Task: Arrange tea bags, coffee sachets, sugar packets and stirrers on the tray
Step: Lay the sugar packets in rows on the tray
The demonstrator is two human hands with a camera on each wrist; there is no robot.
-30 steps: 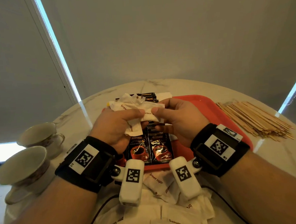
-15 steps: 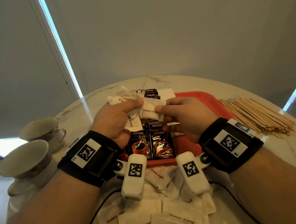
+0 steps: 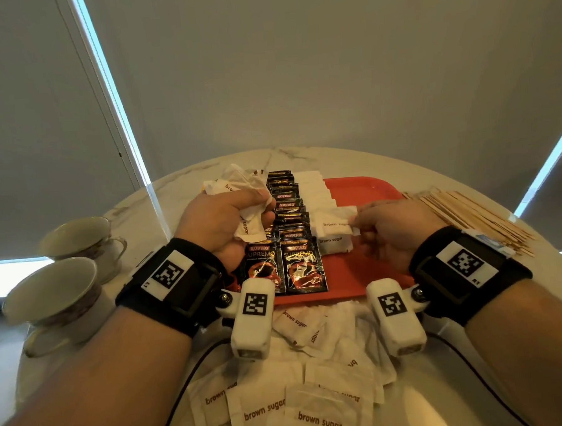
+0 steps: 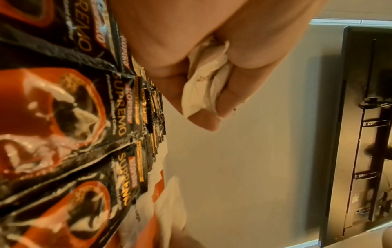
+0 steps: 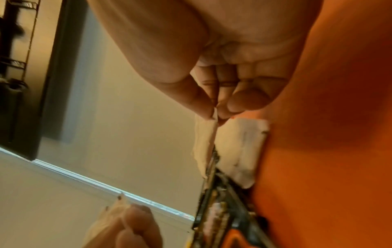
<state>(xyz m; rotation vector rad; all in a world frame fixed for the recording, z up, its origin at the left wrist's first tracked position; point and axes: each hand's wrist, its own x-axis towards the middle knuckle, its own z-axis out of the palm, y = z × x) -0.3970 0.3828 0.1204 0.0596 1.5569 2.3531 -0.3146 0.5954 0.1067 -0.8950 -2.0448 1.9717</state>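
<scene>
- Sugar packets, white paper printed "brown sugar": one (image 3: 334, 224) hangs pinched by its edge between thumb and forefinger of the right hand (image 3: 393, 229), just over the red plastic tray (image 3: 363, 189).
- Directly under that hand, a white packet row (image 3: 314, 191) already lies on the tray, beside the black-and-orange foil coffee sachets (image 3: 288, 245) lined up in two columns.
- Left hand (image 3: 221, 222) is closed round a crumpled bunch of packets (image 3: 239, 189), hovering above the sachet columns; the left wrist view shows paper squeezed between the fingers (image 4: 231, 94).
- Risk: the thin edge pinch looks light, so the packet could swing and land crooked, nudging the row.
- Risk: the overfull left fist may shed a packet onto the sachets.
- Wooden stirrers (image 3: 468, 216) wait beyond the right wrist, off the tray; more loose packets (image 3: 293, 411) lie on the table below both wrists.
</scene>
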